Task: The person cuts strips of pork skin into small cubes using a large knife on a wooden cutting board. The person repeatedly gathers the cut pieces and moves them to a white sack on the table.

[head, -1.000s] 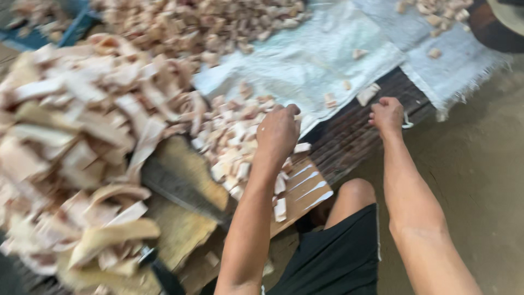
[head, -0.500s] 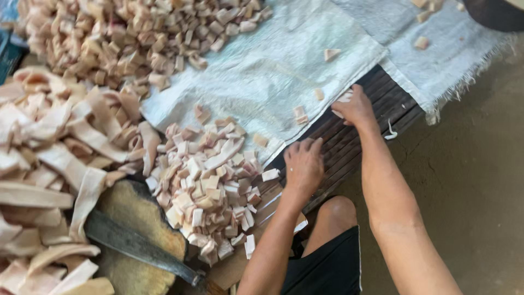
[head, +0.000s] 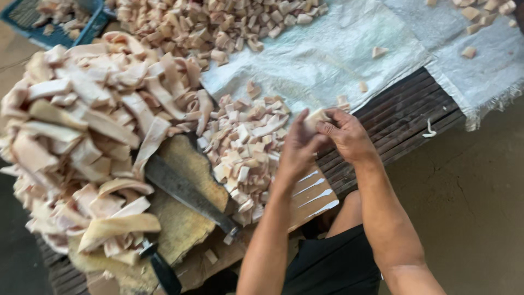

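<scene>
Between both hands | pale cut piece [head: 315, 116] | blocky, cream-coloured, small

Pale piece [head: 315, 116] mostly hidden between left hand [head: 297, 148] and right hand [head: 347, 136], grip motion-blurred; blue crate [head: 52, 34] cut by top edge; second knife [head: 162, 269] cut by bottom edge.

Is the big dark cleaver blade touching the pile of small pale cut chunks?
Touching. The head view shows the cleaver blade tip running under the chunk pile's lower edge.
</scene>
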